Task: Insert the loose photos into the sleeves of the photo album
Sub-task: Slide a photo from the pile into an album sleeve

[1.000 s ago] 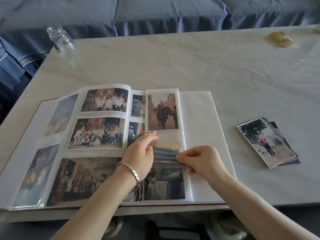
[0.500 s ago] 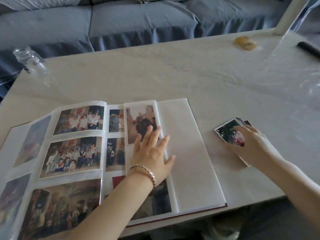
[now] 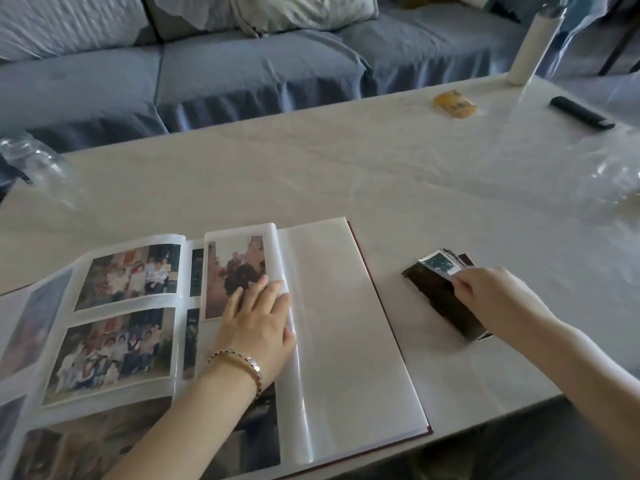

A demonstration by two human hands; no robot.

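The open photo album point(image 3: 346, 327) lies at the table's front left, its left pages filled with photos in sleeves. My left hand point(image 3: 258, 323) rests flat, fingers straight, on the narrow sleeve page point(image 3: 239, 271) that holds a portrait photo. To the right of the album lies a stack of loose photos point(image 3: 440, 299), dark side showing on top. My right hand point(image 3: 491, 299) pinches the top photo point(image 3: 438, 266) by its edge and tilts it up off the stack.
A glass jar point(image 3: 31, 161) stands at the table's far left edge. A yellow packet point(image 3: 453, 103), a black remote point(image 3: 581, 112) and a white bottle point(image 3: 530, 46) sit at the far right. Crumpled clear plastic point(image 3: 613, 181) lies at the right. A blue sofa point(image 3: 242, 71) runs behind the table.
My right hand left the album, reached the loose stack and now lifts its top photo. My left hand shifted up onto the portrait sleeve page. The view swung right.
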